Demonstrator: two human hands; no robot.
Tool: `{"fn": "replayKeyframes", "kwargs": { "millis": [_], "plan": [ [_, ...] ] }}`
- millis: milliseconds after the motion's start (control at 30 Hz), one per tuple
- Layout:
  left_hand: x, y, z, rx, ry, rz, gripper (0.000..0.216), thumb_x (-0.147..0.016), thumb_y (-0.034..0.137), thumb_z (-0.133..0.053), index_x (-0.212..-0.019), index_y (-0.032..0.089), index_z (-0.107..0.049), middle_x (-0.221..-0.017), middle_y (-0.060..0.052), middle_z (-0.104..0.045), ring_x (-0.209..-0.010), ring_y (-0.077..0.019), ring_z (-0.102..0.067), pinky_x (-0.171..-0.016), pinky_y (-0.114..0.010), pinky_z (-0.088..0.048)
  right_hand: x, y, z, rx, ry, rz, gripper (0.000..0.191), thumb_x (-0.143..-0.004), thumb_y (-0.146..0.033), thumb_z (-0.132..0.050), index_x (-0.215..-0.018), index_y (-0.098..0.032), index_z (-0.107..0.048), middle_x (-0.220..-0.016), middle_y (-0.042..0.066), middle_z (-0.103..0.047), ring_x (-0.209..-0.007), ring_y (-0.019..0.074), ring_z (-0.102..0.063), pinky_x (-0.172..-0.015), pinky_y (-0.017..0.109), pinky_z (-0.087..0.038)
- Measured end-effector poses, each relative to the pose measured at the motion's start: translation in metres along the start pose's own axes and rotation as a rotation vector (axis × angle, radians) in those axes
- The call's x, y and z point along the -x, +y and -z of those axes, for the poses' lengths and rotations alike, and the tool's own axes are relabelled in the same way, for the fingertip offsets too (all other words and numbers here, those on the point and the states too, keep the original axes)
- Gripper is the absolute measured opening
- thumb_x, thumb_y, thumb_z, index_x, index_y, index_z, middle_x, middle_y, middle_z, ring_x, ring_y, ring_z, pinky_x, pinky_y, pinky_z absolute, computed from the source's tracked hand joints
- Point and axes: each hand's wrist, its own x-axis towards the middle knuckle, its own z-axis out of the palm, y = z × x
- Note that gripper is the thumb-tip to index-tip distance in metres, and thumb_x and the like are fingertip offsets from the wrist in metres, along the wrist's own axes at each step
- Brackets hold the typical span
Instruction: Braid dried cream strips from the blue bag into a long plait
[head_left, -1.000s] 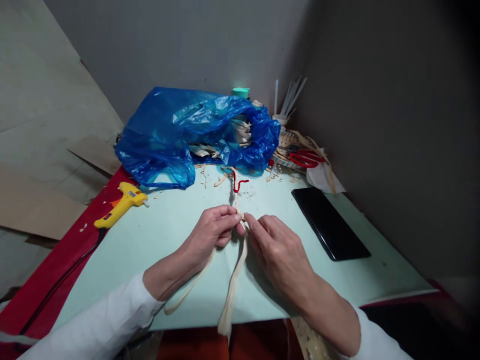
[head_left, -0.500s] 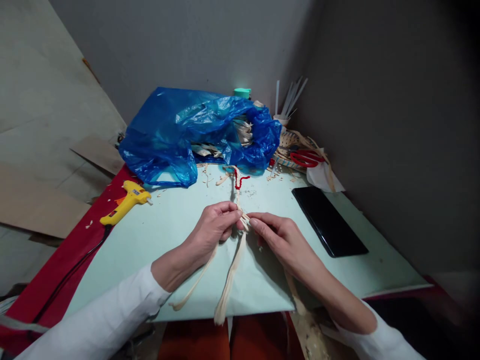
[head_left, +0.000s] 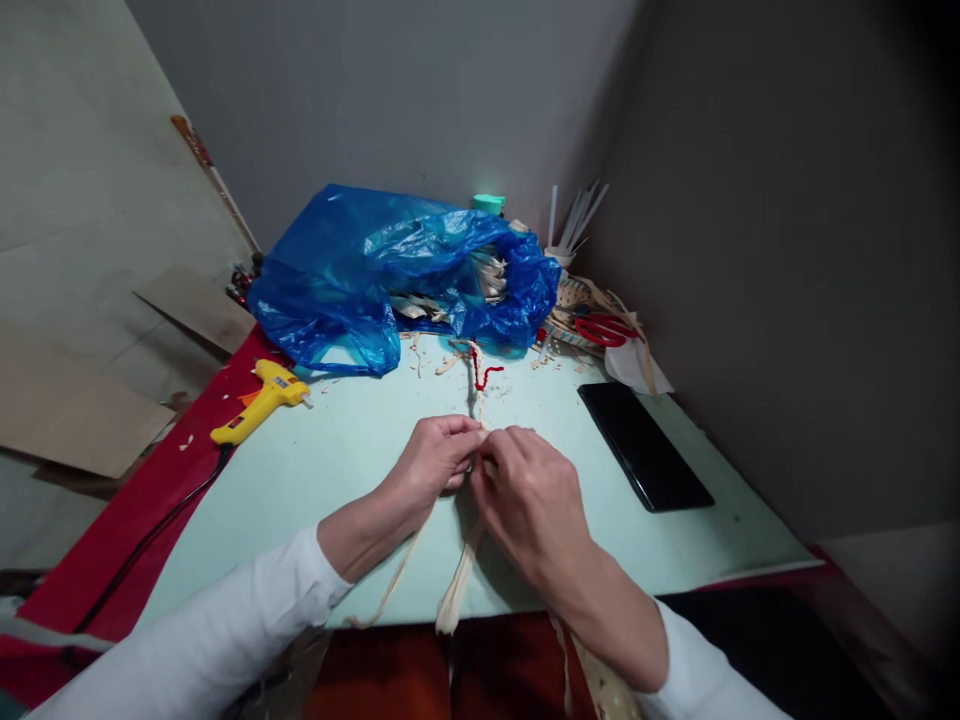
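A pale braid of fibre strands (head_left: 459, 580) runs up the middle of the table, its loose tails hanging over the front edge. My left hand (head_left: 431, 460) pinches the braid from the left, thumb and forefinger pressed together. Right against it, my right hand (head_left: 529, 490) is closed on the strands with its knuckles up, hiding the spot being worked. One thin strand (head_left: 397, 580) trails below my left hand. Beyond my fingers, a fuzzy red pipe cleaner (head_left: 481, 378) is at the far end of the braid.
A blue plastic bag (head_left: 330, 270) holding pale strips lies at the back. At left rests a yellow glue gun (head_left: 262, 403) with a black cord. A black phone (head_left: 645, 445) lies at right, near red-handled scissors (head_left: 606, 330) and a cup of glue sticks (head_left: 560, 254).
My right hand has moved left and turned over the strands, up against my left hand. The splayed strands between the hands are now covered. The view has shifted slightly.
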Motion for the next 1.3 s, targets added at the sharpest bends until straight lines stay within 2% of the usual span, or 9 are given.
{"fn": "replayKeyframes", "kwargs": {
  "millis": [233, 433, 667, 800, 900, 967, 1100, 1200, 1300],
  "plan": [
    [0.001, 0.001, 0.012, 0.073, -0.054, -0.035, 0.018, -0.073, 0.029, -0.069, -0.074, 0.014, -0.058, -0.053, 0.009, -0.034, -0.041, -0.0019, -0.022, -0.039, -0.018, -0.01, 0.005, -0.016, -0.012, 0.217, 0.122, 0.139, 0.02, -0.085, -0.005, -0.048, -0.073, -0.017, -0.058, -0.067, 0.005, -0.06, -0.064, 0.0187, -0.052, -0.057, 0.031, -0.033],
    [0.003, 0.006, 0.009, 0.046, -0.039, -0.06, 0.017, -0.075, 0.026, -0.067, -0.071, 0.013, -0.056, -0.052, 0.009, -0.033, -0.042, -0.0017, -0.023, -0.039, -0.017, -0.012, -0.003, -0.013, 0.001, 0.073, 0.057, 0.018, 0.015, -0.086, -0.015, -0.052, -0.073, -0.017, -0.059, -0.067, 0.003, -0.061, -0.062, 0.017, -0.054, -0.055, 0.031, -0.032],
    [0.003, 0.007, 0.015, 0.115, -0.089, -0.045, 0.019, -0.071, 0.025, -0.072, -0.079, 0.011, -0.062, -0.057, 0.005, -0.046, -0.043, -0.0016, -0.027, -0.04, -0.018, -0.012, 0.008, -0.019, -0.01, 0.255, 0.098, 0.209, 0.021, -0.084, -0.001, -0.048, -0.076, -0.014, -0.063, -0.072, 0.009, -0.065, -0.068, 0.0208, -0.056, -0.058, 0.032, -0.038],
    [0.004, 0.012, 0.018, 0.058, -0.105, -0.082, 0.021, -0.075, 0.024, -0.068, -0.09, 0.01, -0.064, -0.077, -0.006, -0.065, -0.046, -0.0018, -0.035, -0.042, -0.018, -0.016, 0.008, -0.004, 0.012, -0.149, 0.007, 0.148, 0.016, -0.09, -0.021, -0.053, -0.096, -0.014, -0.066, -0.088, 0.011, -0.07, -0.08, 0.0218, -0.06, -0.071, 0.032, -0.046],
    [0.005, 0.012, 0.017, 0.016, -0.118, -0.114, 0.019, -0.079, 0.024, -0.064, -0.092, 0.009, -0.064, -0.076, -0.006, -0.066, -0.044, -0.0005, -0.03, -0.042, -0.017, -0.014, -0.005, 0.015, 0.023, -0.447, -0.023, -0.188, 0.026, -0.091, -0.037, -0.055, -0.105, -0.016, -0.063, -0.092, 0.009, -0.069, -0.082, 0.0193, -0.062, -0.074, 0.03, -0.047],
    [0.005, 0.01, 0.015, 0.002, -0.115, -0.119, 0.018, -0.079, 0.023, -0.064, -0.09, 0.01, -0.062, -0.072, -0.005, -0.064, -0.045, -0.0008, -0.033, -0.043, -0.016, -0.017, -0.015, 0.025, 0.018, -0.634, -0.189, -0.31, 0.034, -0.092, -0.041, -0.051, -0.116, -0.017, -0.058, -0.098, 0.008, -0.068, -0.086, 0.0184, -0.063, -0.076, 0.029, -0.047],
    [0.01, 0.005, 0.016, 0.005, -0.104, -0.119, 0.018, -0.08, 0.025, -0.061, -0.093, 0.014, -0.056, -0.073, -0.003, -0.062, -0.058, -0.0094, -0.057, -0.052, -0.018, -0.036, -0.025, 0.027, -0.01, -0.997, -0.515, -0.31, 0.03, -0.097, -0.04, -0.039, -0.103, -0.017, -0.056, -0.073, -0.001, -0.058, -0.06, 0.0112, -0.055, -0.058, 0.023, -0.045],
    [0.012, 0.002, 0.02, -0.023, -0.079, -0.115, 0.025, -0.079, 0.024, -0.061, -0.1, 0.019, -0.049, -0.074, 0.0, -0.062, -0.062, -0.0113, -0.06, -0.052, -0.018, -0.036, -0.021, 0.024, -0.022, -1.079, -0.571, -0.36, 0.029, -0.097, -0.043, -0.038, -0.095, -0.018, -0.053, -0.067, -0.004, -0.051, -0.047, 0.0077, -0.043, -0.044, 0.019, -0.034],
    [0.013, 0.0, 0.022, -0.09, -0.089, -0.117, 0.022, -0.082, 0.024, -0.057, -0.1, 0.021, -0.045, -0.07, 0.002, -0.062, -0.059, -0.0108, -0.059, -0.05, -0.018, -0.031, -0.018, 0.025, -0.018, -0.99, -0.581, -0.303, 0.034, -0.098, -0.041, -0.036, -0.079, -0.018, -0.052, -0.063, -0.004, -0.051, -0.048, 0.0079, -0.042, -0.046, 0.02, -0.032]
  ]
}}
